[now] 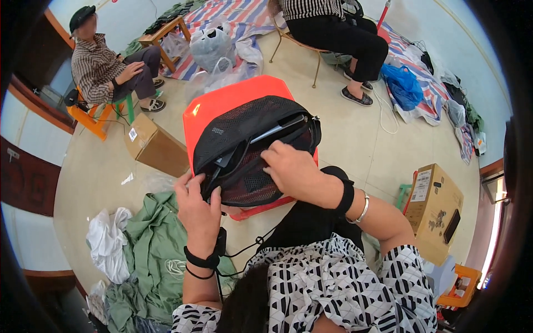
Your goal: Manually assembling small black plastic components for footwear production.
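Observation:
A black mesh bag [250,187] lies on a bright red-orange stool top [252,87], its long opening gaping upward. Inside it show a slim silver-grey bar [277,130] and dark items I cannot make out. My left hand [196,202] pinches the bag's left end between thumb and fingers. On the near edge of the opening, my right hand [294,171] has its fingers curled over the mesh; its fingertips are partly hidden. Both wrists wear black bands, and a silver bangle [363,208] sits on my right forearm.
Green cloth [158,244] and white cloth [106,244] lie on the floor at left. One cardboard box [158,147] stands behind them, another [436,213] at right. A seated person [100,66] is at far left, another [333,33] on a chair beyond the stool. Bags lie on striped sheeting.

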Demonstrator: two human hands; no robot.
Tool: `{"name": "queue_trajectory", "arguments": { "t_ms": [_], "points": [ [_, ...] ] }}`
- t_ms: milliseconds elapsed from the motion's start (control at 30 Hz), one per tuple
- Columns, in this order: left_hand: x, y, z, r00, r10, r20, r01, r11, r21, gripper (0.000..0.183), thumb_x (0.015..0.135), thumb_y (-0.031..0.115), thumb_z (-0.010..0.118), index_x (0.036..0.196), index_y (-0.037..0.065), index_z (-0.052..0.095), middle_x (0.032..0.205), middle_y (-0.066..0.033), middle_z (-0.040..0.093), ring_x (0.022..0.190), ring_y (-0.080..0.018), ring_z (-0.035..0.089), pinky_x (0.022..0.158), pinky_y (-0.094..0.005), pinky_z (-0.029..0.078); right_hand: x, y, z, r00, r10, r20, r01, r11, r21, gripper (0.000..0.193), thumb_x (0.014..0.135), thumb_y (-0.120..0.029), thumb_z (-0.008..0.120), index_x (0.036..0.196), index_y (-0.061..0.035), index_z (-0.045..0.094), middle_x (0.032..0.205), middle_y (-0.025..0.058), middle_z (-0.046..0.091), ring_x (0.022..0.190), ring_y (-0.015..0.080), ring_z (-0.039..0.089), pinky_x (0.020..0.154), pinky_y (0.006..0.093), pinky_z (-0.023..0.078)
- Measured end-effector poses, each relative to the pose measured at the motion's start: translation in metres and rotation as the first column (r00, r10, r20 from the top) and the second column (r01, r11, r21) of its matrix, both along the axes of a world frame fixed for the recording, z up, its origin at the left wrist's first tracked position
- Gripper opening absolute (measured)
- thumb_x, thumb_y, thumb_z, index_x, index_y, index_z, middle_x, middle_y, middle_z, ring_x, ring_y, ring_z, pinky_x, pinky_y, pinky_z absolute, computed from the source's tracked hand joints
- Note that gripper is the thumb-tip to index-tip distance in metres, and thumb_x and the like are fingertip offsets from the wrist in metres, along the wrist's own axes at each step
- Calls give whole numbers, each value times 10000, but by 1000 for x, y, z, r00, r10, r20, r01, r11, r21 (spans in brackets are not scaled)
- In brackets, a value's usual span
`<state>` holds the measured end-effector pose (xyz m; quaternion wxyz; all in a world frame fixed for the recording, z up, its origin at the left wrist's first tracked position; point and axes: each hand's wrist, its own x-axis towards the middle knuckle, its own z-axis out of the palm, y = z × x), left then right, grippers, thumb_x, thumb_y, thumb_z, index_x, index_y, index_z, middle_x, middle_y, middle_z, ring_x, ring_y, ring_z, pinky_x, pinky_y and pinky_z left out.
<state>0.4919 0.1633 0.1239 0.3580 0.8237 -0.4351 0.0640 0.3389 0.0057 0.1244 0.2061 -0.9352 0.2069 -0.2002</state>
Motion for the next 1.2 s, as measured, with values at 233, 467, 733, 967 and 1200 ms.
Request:
{"name": "queue_trajectory", "arguments": {
  "t_ms": [233,467,733,967,1200],
  "points": [
    [-13,5,-7,997,-72,-24,73,996,44,223,728,84,697,892,12,563,875,-108,509,720,-242,543,642,-326,450,6,-32,-28,995,35,91,-20,987,-158,143,728,-94,611,856,-43,575,848,111,504,899,293,536,914,447,401],
    [-39,0,-2,992,-125,-3,125,991,44,262,731,118,712,944,27,588,866,-91,507,662,-198,530,591,-305,446,10,-68,-23,976,184,115,-138,937,-322,193,733,-58,631,916,-54,572,902,94,569,904,279,557,931,428,400],
    [-31,13,4,958,-160,-238,196,971,134,227,761,135,674,959,47,607,821,-92,518,735,-211,572,610,-339,461,-2,19,-2,893,12,449,-128,965,229,72,755,-69,623,811,-43,586,812,105,591,781,276,572,700,372,448],
    [-11,26,-1,633,-134,-762,161,986,-40,175,887,42,471,1029,14,569,872,-33,594,759,-108,565,676,-262,474,0,25,-23,959,250,136,-248,968,-30,106,733,-137,655,820,-87,621,774,55,567,761,257,548,664,354,442],
    [1,35,10,590,-414,-693,-165,779,-606,227,921,82,456,1124,-6,507,939,-75,554,733,-131,528,700,-294,498,8,27,-14,968,249,-42,-243,964,104,135,705,-77,639,840,-85,647,850,77,565,844,263,533,731,370,433]
  ]
}}
